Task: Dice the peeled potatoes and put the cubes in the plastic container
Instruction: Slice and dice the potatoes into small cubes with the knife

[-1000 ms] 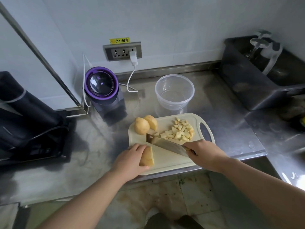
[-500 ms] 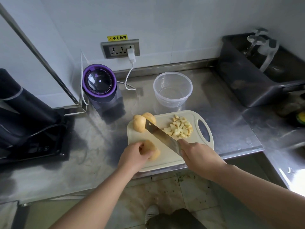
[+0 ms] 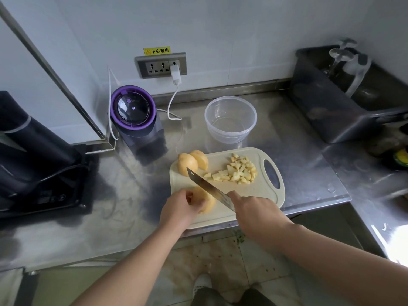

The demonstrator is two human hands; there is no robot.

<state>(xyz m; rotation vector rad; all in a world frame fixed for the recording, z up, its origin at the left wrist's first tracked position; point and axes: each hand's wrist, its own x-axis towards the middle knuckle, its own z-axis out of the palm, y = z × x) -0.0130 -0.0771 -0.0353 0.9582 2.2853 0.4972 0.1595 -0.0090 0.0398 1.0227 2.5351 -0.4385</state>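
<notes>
The left hand [image 3: 181, 208] curls its fingers over a potato piece [image 3: 206, 203] at the near left of the cutting board [image 3: 256, 195], pinning it to the board. The right hand [image 3: 257, 214] is wrapped round the handle of a knife [image 3: 208, 187], with the index finger stretched along the top of the blade. The 2 hands are apart, with the blade between them. The blade slants from the right hand toward the far left, right beside the held piece; whether its edge touches the potato cannot be told.

A pile of potato cubes [image 3: 239, 172] lies on the far right of the board, next to its handle hole. 2 more potatoes [image 3: 187, 164] sit touching each other at the board's far left corner. The plastic container [image 3: 229, 138] stands upright on the steel counter [image 3: 132, 206], just behind the board.

To the left of the container stands an appliance with a purple lid [image 3: 132, 109]. A white charger [image 3: 176, 74] is plugged into the wall socket [image 3: 154, 67] above it. A dark bin [image 3: 326, 111] sits at the far right, and a black machine [image 3: 33, 162] at the far left.
</notes>
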